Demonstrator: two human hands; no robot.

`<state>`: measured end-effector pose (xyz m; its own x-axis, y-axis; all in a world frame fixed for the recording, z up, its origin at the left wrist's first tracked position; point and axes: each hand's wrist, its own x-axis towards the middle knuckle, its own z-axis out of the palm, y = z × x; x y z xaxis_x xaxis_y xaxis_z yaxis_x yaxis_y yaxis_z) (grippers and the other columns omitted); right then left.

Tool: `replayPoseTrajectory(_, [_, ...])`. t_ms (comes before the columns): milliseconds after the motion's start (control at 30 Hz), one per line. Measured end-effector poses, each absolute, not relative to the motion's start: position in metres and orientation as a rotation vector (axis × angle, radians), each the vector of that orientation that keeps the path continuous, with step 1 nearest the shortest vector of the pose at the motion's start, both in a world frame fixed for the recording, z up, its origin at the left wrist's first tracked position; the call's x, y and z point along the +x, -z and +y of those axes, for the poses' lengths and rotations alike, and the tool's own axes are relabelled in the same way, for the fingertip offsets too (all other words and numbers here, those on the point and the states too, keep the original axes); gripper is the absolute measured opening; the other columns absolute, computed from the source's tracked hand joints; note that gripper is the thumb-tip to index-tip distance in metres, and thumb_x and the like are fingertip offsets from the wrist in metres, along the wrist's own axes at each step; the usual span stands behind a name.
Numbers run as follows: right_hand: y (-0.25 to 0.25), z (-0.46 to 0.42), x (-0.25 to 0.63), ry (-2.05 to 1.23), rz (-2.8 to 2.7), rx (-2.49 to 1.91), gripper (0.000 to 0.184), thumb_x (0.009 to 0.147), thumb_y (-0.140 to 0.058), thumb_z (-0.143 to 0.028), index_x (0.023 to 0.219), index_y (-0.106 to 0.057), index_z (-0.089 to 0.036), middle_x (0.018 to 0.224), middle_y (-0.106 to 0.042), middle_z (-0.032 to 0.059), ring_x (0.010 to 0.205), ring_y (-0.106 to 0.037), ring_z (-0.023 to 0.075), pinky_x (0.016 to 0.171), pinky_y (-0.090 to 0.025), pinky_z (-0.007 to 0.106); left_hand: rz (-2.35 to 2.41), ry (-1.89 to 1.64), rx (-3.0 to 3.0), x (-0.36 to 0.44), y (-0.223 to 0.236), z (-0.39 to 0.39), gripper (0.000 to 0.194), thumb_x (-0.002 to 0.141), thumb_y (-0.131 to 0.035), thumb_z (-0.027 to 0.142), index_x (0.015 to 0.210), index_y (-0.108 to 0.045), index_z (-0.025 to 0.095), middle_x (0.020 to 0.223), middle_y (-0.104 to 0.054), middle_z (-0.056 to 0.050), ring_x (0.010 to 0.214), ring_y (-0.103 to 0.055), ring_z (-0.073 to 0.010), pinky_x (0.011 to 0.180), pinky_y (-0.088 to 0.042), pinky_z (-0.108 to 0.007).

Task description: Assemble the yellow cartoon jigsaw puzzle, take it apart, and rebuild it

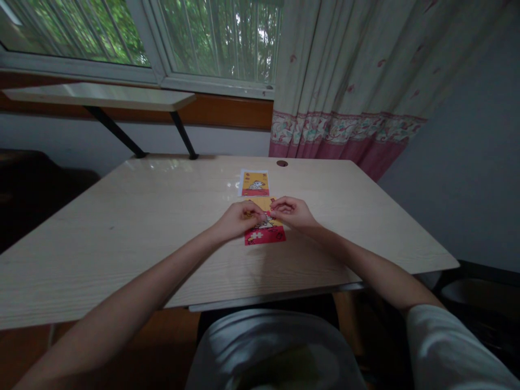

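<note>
A yellow and red picture sheet (pixel 268 235) with a white cartoon animal lies on the desk in front of me. Over its left part, my left hand (pixel 242 219) has thumb and finger pinched together. From the right, my right hand (pixel 293 211) reaches over the same sheet, its fingers also curled into a pinch. The fingertips of both hands come close together above the sheet's middle; what is between them is too small to make out. Just beyond lies a similar yellow and red picture card (pixel 255 184) with a white border, touched by neither hand.
The pale wooden desk (pixel 122 233) has a round cable hole (pixel 282 163) near its back edge. A raised shelf (pixel 109 96) on black legs stands at the back left. Behind are a window (pixel 219 43) and a patterned curtain (pixel 345 81); a wall (pixel 455 179) is at right.
</note>
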<state>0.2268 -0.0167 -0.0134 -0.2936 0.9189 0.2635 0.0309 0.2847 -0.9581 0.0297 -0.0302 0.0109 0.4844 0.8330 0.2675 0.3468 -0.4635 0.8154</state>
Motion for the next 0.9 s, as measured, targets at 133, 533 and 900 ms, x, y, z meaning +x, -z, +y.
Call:
replayPoseTrajectory(133, [0.013,-0.018,0.225,-1.177,-1.562,-0.906,0.031,0.057,-0.077,-0.038,0.076,-0.064,-0.017,0.072,-0.064,0.0015,0.061,-0.057,0.0090,0.062,-0.050,0.023,1.033,-0.945,1.962,0.033,-0.012,-0.031,0.011,0.072,-0.060,0.023,0.071,-0.066,0.014,0.071,-0.066,-0.004,0.065,-0.057,-0.0134,0.064,-0.045,-0.027])
replayPoseTrajectory(533, [0.007,-0.020,0.224,-1.333,-1.439,-0.908,0.037,0.051,-0.080,-0.036,0.078,-0.064,-0.017,0.069,-0.062,-0.0011,0.063,-0.057,0.0093,0.067,-0.049,0.025,1.037,-1.100,1.693,0.040,-0.004,-0.028,0.017,0.068,-0.063,0.031,0.068,-0.065,0.014,0.064,-0.062,-0.002,0.058,-0.053,-0.0121,0.058,-0.041,-0.025])
replayPoseTrajectory(900, [0.014,-0.022,0.220,-1.409,-1.358,-0.973,0.037,0.047,-0.079,-0.042,0.062,-0.056,-0.017,0.059,-0.061,-0.0033,0.054,-0.056,0.0080,0.056,-0.046,0.021,1.060,-0.984,1.798,0.042,-0.007,-0.033,0.017,0.067,-0.063,0.030,0.068,-0.066,0.014,0.061,-0.061,-0.001,0.052,-0.048,-0.0102,0.051,-0.038,-0.024])
